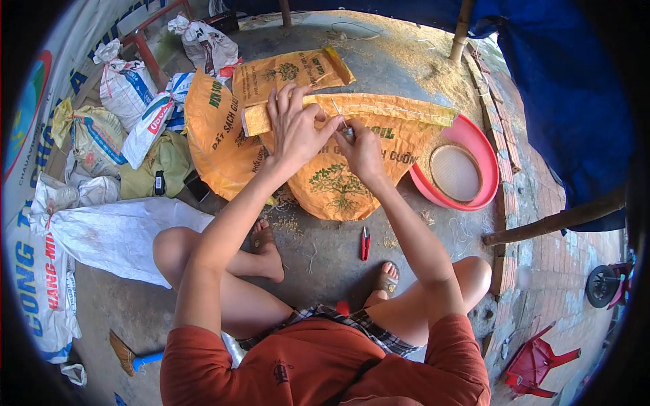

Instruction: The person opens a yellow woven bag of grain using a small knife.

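Note:
A full orange printed sack [342, 186] lies in front of me, its top folded over into a long flat band. My left hand [296, 125] grips this folded top on its left part, fingers laid across the band, with thumb and index finger pinched near the middle. In my right hand [363, 150] is an awl [348, 133] with a short greyish handle, its thin metal shaft slanting up over the band. White thread runs along the fold toward the right end. Both hands are close together, thumbs nearly meeting.
More orange sacks [294, 72] lie beyond and to the left. At right stands a pink basin [489, 166] holding a round sieve [457, 173]. Red-handled thread snips [365, 245] rest on the floor between my feet. Filled white sacks [126, 88], a phone [197, 187] and a bamboo pole [555, 220] surround me.

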Demonstrator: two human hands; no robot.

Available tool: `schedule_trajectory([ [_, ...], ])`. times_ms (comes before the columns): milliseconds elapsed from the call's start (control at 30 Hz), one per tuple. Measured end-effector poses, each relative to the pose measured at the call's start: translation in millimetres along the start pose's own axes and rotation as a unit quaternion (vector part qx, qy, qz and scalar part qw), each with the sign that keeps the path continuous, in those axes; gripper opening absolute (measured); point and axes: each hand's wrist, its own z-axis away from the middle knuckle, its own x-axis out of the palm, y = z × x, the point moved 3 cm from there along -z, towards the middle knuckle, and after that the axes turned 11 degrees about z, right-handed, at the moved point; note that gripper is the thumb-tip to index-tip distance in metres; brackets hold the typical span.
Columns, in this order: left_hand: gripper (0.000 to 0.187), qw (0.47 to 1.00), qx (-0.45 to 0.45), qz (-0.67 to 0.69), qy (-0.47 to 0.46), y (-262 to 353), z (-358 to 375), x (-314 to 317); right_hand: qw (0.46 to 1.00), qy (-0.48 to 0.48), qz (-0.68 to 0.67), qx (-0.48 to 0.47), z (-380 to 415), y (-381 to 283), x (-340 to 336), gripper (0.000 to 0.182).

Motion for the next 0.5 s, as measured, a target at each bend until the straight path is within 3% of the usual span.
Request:
schedule_trajectory([
  [167, 0.016, 0.999, -0.024, 0.045, -0.020, -20.3, -2.8, -1.2, 0.991, -0.029, -0.092, 0.092, -6.5, 1.3, -9.7, 0.015],
  [233, 0.013, 0.987, -0.101, 0.118, -0.052, -33.7, -5.4, -3.4, 0.993, -0.024, -0.073, 0.095, -11.1, 0.4, -16.1, 0.014],
  [300, 0.015, 0.983, -0.112, 0.130, -0.065, -41.2, -6.7, -8.7, 0.994, -0.024, -0.060, 0.088, -14.9, -9.3, -28.9, 0.015],
  [500, 0.020, 0.916, -0.186, 0.329, -0.137, -48.1, -12.4, -16.4, 0.980, -0.094, -0.138, 0.109, -17.9, -29.7, -37.9, 0.017],
])
